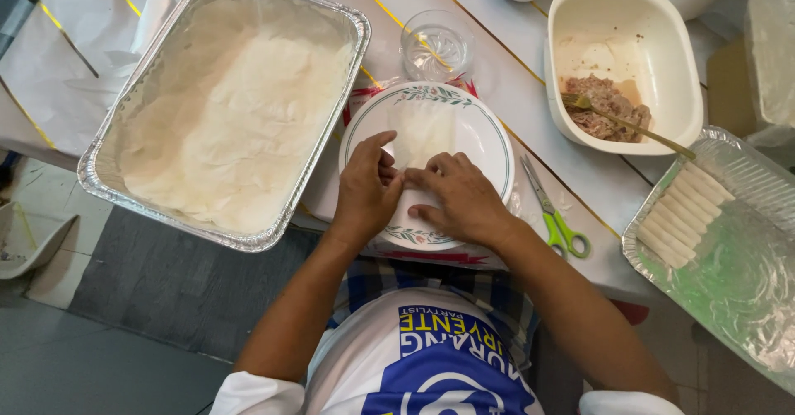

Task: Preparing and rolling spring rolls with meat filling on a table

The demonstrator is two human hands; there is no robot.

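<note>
On the plate (489, 146): thin white wrapper (422, 133), near edge under both hands.
Left hand (364, 191): fingers curled, pinching the wrapper's folded edge.
Right hand (460, 200): fingers narrow, pressing the same fold.
Technique: likely best rolled tight and even, thumbs tucking.
Surroundings: foil tray of wrappers (224, 108) left; scissors (555, 212), meat filling bowl (625, 63), finished rolls (683, 212) right.
Obstruction: water glass (436, 46) just beyond the plate.

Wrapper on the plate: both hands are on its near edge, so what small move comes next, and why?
Probably roll the near edge forward. The left hand and right hand pinch the wrapper at its near edge, and its far part lies flat on the plate.
</note>
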